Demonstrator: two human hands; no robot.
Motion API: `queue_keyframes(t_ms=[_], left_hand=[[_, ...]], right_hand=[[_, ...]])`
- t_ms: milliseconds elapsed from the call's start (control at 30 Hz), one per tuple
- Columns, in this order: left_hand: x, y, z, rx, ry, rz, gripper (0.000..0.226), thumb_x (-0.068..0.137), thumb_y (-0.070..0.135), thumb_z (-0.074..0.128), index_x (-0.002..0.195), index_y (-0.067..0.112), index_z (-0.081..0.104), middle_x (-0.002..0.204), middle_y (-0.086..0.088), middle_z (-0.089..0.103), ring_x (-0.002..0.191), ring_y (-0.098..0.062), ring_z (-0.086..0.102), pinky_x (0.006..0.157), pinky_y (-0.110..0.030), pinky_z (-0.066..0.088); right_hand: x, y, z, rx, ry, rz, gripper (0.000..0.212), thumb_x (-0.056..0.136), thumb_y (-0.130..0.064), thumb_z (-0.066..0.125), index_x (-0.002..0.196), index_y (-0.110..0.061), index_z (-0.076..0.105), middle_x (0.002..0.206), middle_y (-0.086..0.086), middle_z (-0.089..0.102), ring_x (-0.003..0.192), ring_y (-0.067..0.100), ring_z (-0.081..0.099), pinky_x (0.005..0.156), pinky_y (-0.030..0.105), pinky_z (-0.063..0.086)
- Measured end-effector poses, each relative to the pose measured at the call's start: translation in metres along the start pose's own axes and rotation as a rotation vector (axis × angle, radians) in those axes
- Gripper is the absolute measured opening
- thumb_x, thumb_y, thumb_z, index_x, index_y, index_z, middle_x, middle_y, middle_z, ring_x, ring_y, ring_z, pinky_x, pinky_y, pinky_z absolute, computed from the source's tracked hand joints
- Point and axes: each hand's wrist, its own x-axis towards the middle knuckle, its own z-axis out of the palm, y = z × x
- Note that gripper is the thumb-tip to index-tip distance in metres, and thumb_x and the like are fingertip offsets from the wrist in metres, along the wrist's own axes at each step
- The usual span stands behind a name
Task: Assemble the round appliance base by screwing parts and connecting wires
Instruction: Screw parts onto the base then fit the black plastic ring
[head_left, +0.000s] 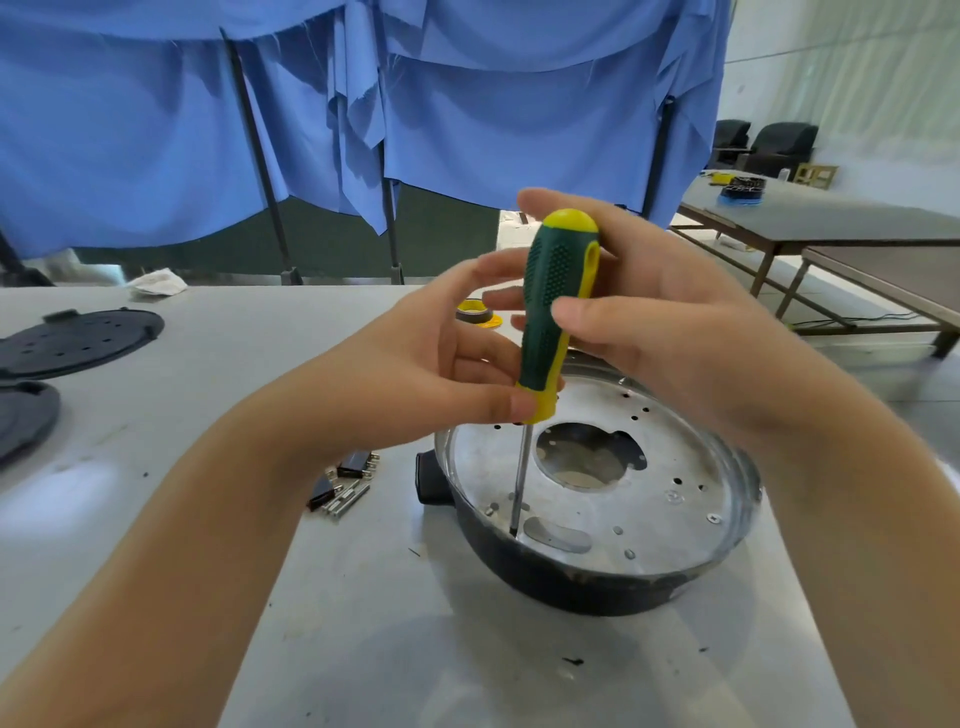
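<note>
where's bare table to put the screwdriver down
Bare table in front of the base, and between the black lid and the left hand. Crowded left of the base, where small parts lie.

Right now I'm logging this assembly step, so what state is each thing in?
Screwdriver: near upright, tip down on the metal plate.
Left hand: pinching the handle's lower end.
Right hand: fingers around the upper handle.
Round base: open side up on the table, metal plate inside.
Black lid: lying flat, apart.
Connectors: loose beside the base.
</note>
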Motion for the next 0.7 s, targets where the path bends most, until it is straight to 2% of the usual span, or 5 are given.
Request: queue_keyframes(t_ms=[167,267,367,533,700], left_hand=[[0.001,-0.003,-0.004,0.014,-0.046,-0.006,0.081,0.070,0.013,0.078,0.137,0.035,0.038,0.106,-0.004,0.074,0.102,-0.018,0.070,0.090,-0.029,0.054],[0.001,-0.007,-0.010,0.217,-0.116,-0.062,0.076,0.063,0.041,0.087,0.128,0.045,0.049,0.116,0.014,0.068,0.110,-0.005,0.064,0.093,-0.033,0.054],[0.002,-0.020,-0.016,0.511,-0.171,-0.286,0.064,0.057,0.071,0.075,0.114,0.059,0.048,0.127,0.031,0.052,0.117,0.005,0.052,0.103,-0.033,0.045],[0.011,-0.052,-0.019,0.830,-0.088,-0.541,0.095,0.075,0.069,0.062,0.150,0.039,0.013,0.159,0.013,0.016,0.140,-0.015,0.030,0.110,-0.035,0.030],[0.025,-0.077,0.004,0.776,-0.004,-0.592,0.107,0.074,0.066,0.066,0.152,0.024,0.007,0.155,-0.004,0.029,0.133,-0.025,0.041,0.102,-0.037,0.040]], right_hand=[[-0.001,0.002,-0.002,-0.059,-0.007,-0.047,0.054,0.088,0.006,0.058,0.137,-0.010,0.043,0.115,0.012,0.064,0.102,0.023,0.068,0.083,0.033,0.056],[0.003,0.004,0.001,-0.161,0.035,-0.092,0.051,0.087,0.004,0.062,0.132,-0.013,0.046,0.111,0.010,0.064,0.102,0.023,0.067,0.084,0.033,0.057],[0.005,0.005,0.001,-0.247,0.047,-0.128,0.059,0.088,0.001,0.061,0.138,-0.023,0.040,0.113,0.007,0.058,0.107,0.024,0.062,0.087,0.035,0.056],[0.003,0.001,0.002,-0.353,0.048,-0.136,0.050,0.087,-0.003,0.065,0.129,-0.023,0.047,0.105,0.003,0.058,0.100,0.021,0.064,0.082,0.034,0.058],[-0.005,-0.008,0.003,-0.556,0.148,-0.130,0.043,0.079,-0.025,0.076,0.110,-0.027,0.046,0.085,-0.007,0.057,0.073,0.010,0.066,0.068,0.019,0.056]])
